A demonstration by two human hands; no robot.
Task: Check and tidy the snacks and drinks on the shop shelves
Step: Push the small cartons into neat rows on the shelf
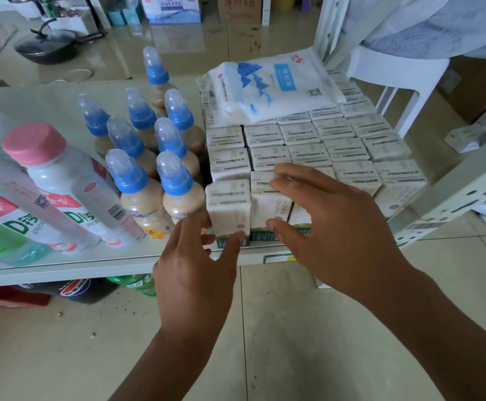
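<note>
Left hand (195,273), spread, touches the near-left carton (228,208) at the shelf (62,264) edge; right hand (340,230), spread, covers the next carton (266,205) on its right.

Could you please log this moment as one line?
left hand: touches front-left carton | right hand: spread over neighbouring carton | stage: tidying in progress
</note>
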